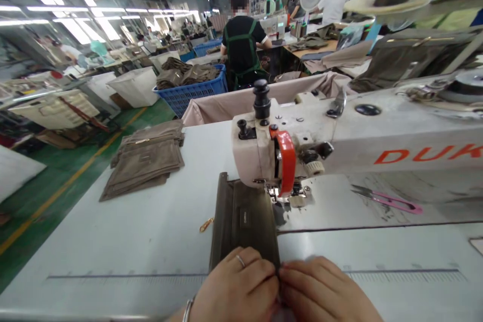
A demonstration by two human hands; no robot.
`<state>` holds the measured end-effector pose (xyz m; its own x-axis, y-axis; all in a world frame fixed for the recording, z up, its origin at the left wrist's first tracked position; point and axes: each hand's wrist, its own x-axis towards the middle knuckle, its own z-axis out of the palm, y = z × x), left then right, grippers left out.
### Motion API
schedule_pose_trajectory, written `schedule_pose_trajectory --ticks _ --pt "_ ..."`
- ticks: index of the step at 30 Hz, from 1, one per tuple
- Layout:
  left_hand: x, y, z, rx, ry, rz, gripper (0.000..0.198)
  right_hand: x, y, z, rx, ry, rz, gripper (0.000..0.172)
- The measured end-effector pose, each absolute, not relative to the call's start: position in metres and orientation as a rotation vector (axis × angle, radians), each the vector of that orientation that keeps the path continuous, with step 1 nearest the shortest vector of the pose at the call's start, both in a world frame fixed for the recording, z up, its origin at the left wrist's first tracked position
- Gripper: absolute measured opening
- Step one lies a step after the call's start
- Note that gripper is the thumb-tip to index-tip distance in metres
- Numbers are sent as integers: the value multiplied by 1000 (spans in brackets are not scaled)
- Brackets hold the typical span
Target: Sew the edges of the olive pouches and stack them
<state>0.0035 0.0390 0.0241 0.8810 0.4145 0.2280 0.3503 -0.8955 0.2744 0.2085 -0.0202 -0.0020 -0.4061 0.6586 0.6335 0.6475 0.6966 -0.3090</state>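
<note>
Holding one dark olive fabric panel [243, 224] by its near edge, the left hand [236, 287], wearing one ring [240, 260] and one bracelet [187, 309], and the right hand [324, 289] are pinching it side by side. The panel is lying on the white table [113, 246], reaching the presser foot [289, 193] of the sewing machine [302, 146], which is showing red letters "DUK"
</note>
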Motion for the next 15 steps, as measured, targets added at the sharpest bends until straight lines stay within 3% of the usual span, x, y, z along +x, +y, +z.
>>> schedule_pose_trajectory --ticks 4,8,15 --pt "-1 27 25 2739 577 516 29 216 -25 9 -1033 -2120 204 19" --pt "2 29 32 2669 593 562 28 216 -29 7 -1048 -2117 275 19" --pt "0 32 -5 2822 547 661 19 210 -23 -3 -1026 -2125 39 27"
